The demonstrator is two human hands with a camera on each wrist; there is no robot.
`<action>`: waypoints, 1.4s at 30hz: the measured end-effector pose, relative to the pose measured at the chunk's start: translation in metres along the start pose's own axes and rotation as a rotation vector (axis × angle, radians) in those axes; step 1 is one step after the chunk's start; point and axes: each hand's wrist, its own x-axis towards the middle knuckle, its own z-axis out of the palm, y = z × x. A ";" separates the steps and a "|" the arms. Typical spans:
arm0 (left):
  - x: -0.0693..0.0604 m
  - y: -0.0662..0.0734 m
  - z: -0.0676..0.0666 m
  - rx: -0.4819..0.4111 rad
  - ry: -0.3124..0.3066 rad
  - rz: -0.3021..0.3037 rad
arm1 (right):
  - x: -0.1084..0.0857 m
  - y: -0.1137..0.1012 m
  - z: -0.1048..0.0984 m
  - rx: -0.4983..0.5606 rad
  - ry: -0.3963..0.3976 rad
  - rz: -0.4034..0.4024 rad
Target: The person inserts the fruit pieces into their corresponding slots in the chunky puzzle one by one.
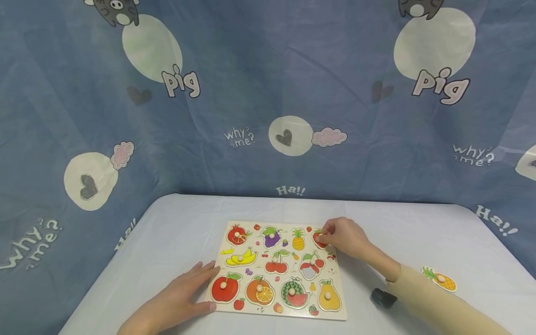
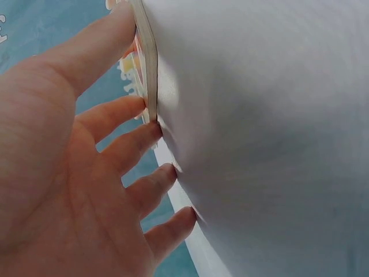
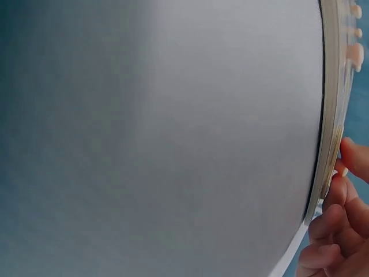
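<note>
A wooden fruit puzzle board (image 1: 289, 275) lies on the white table. My right hand (image 1: 346, 237) is at its upper right corner, pinching the knob of the strawberry piece (image 1: 317, 235). In the right wrist view, the thumb and fingers of the right hand (image 3: 346, 216) meet at a small knob, just above the board's edge. The left hand (image 1: 180, 295) lies at the board's left side, fingers spread. Fingertips of the left hand (image 2: 95, 156) touch the board's side in the left wrist view. The board also bears knobbed pieces such as an apple (image 1: 225, 289), watermelon (image 1: 295, 294) and pear (image 1: 330, 298).
A loose pineapple piece (image 1: 441, 279) lies on the table (image 1: 398, 223) to the right, beyond the right forearm. A black object (image 1: 382, 298) is beside the right sleeve, partly covered by it. Blue printed cloth (image 1: 251, 93) hangs behind the table and at its sides.
</note>
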 end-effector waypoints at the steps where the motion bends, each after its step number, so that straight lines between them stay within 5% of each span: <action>1: 0.000 0.000 0.000 -0.002 0.000 -0.002 | 0.000 -0.001 0.000 -0.006 0.000 -0.005; 42: -0.001 0.003 -0.001 -0.005 -0.001 -0.025 | -0.004 -0.002 -0.008 0.003 -0.019 0.018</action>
